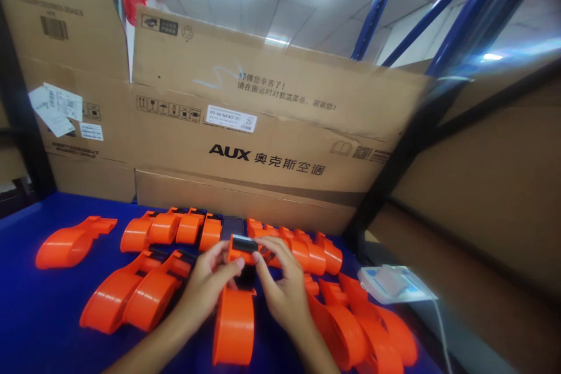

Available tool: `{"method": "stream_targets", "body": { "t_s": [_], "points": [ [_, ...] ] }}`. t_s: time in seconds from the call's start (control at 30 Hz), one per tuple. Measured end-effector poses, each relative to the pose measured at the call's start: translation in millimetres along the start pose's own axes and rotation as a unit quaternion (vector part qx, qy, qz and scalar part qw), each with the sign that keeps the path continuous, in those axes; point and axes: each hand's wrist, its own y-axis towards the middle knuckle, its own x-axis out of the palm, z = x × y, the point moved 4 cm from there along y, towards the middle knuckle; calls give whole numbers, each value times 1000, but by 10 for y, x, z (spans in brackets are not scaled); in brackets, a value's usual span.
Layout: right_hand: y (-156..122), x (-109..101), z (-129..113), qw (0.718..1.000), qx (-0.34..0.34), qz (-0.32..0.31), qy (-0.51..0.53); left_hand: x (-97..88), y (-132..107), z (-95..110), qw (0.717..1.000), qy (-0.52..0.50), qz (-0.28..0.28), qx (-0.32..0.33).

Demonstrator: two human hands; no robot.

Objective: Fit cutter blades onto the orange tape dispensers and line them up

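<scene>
L hand [209,277] and R hand [283,283] both gripped one orange part [234,327], fingers pinching either side of its upper end, where a black strip [244,244] faced up. The part was front-ctr, btwn the forearms, w/ its rounded band toward the person; couldn't tell if it touched the blue table [26,310]. To the L: a back row of four orange pcs [164,228], two more [109,298] near the L forearm, and a lone pc [63,247] far L. To the R: a back row [313,257] plus a front cluster [346,333], partly hidden by the R arm. Printed cardboard [263,146] stood behind; a white-and-blue item [394,284] w/ cable sat far R.
</scene>
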Motion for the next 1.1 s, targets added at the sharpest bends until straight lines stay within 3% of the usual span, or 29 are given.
{"method": "stream_targets", "body": {
  "t_s": [0.23, 0.37, 0.47, 0.57, 0.7, 0.9, 1.1],
  "points": [
    [26, -7, 46, 999, 22, -25, 19, -28, -11, -40, 998, -41, 22, -37],
    [58, -100, 148, 993, 66, -58, -77, -60, -15, -22, 996, -56, 47, -44],
    [23, -140, 214, 954, 75, -167, -236, -67, -14, -6, 996, -60, 57, -44],
    [-69, -148, 266, 905, 76, -260, -328, -64, -20, -14, 996, -49, 58, -51],
    [-170, -89, 298, 876, 73, -307, -365, -60, -28, -37, 996, -42, 49, -54],
    [-159, -21, 284, 870, 51, -306, -382, -65, -28, -16, 997, -31, 63, -42],
    [-76, -119, 301, 922, 73, -216, -314, -59, -18, -20, 997, -41, 52, -43]
  ]
}}
